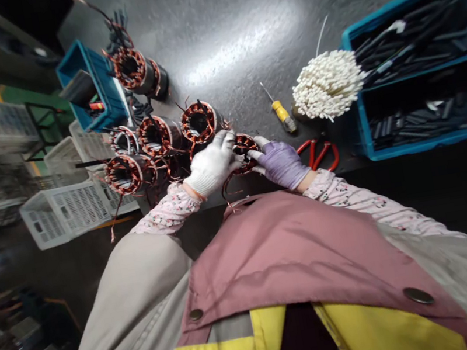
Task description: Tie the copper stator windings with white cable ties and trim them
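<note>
Head view, left hand (212,165), right hand (280,163) closed on copper-wound stator (243,145), bench edge (350,169) close

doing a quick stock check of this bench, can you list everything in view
copper-wound motor stators: about six, copper and dark, on the table, one between the hands
blue crate: one, blue, far end of the table at left, dark items inside
divided tray: one, teal blue, right side, black tubing inside
cotton swabs: one bundle, white, beside the tray
screwdriver: one, yellow handle, on the table
scissors: one pair, red handles, right of the right hand
plastic crates: several, white, on the floor at left
work table: one, dark grey, under everything
left hand: one, white glove, on the held stator
right hand: one, purple glove, on the held stator
</note>
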Demonstrator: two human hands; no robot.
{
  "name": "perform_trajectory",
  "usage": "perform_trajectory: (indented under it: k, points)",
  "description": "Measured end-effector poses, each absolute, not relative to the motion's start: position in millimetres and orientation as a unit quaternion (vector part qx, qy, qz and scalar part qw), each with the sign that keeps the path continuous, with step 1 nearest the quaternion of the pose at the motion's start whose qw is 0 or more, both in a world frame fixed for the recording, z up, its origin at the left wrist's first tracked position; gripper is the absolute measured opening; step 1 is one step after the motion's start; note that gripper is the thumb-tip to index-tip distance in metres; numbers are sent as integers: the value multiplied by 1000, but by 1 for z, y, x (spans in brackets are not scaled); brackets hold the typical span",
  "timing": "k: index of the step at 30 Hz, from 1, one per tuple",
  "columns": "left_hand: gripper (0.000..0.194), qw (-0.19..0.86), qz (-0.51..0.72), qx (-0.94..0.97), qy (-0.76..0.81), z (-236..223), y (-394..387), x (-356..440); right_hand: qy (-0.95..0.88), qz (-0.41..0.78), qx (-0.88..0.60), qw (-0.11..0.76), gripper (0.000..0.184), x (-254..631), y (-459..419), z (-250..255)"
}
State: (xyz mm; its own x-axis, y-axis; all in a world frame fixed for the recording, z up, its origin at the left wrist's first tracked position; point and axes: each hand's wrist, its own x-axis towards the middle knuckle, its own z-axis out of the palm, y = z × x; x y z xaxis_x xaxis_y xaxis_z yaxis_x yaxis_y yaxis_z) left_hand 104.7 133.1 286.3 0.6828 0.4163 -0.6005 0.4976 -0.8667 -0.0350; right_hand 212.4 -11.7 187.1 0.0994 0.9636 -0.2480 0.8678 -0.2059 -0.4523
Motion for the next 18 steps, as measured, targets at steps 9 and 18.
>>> perform_trajectory:
  k: [9, 18]
  points:
    - [36, 54, -386, 902, 188, 262, 148, 137, -620, 260, -737, 72, 45, 212, -11, 196]
    - [28, 484, -344, 801, 73, 260, 135, 137, -466, 343, -798, 173, 52, 210, -1, 176]
